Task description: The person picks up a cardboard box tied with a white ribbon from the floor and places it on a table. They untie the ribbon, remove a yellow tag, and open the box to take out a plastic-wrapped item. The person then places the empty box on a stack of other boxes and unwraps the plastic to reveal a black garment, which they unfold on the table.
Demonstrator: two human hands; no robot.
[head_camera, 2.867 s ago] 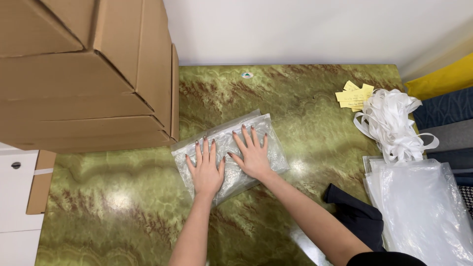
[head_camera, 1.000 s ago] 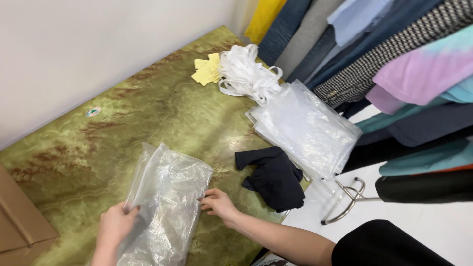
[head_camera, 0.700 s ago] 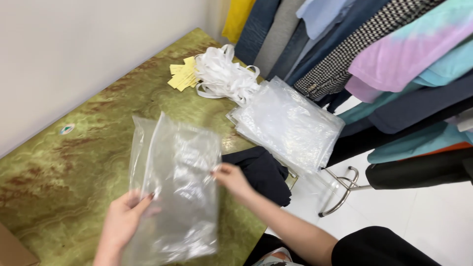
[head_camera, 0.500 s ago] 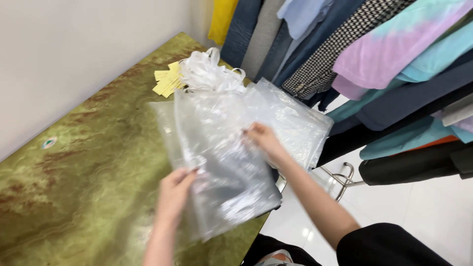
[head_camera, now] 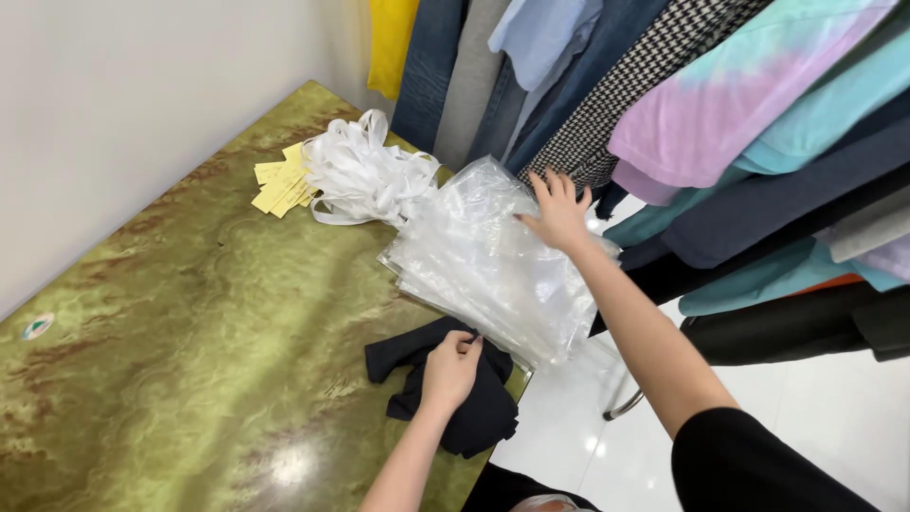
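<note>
Crumpled black garment [head_camera: 445, 389] at table edge, clear bag stack [head_camera: 483, 261] beside

The left hand [head_camera: 449, 369] is curling near the body, low in the scene, its fingers bent and pinching shut on dark cloth [head_camera: 445, 389], the bare forearm running down toward the near edge. The right hand [head_camera: 557, 210] is reaching farther and to the right, fingers spread wide and palm down, resting flat on a stack of clear bags [head_camera: 483, 261]. Its forearm is stretching out from a black sleeve at the near right.
</note>
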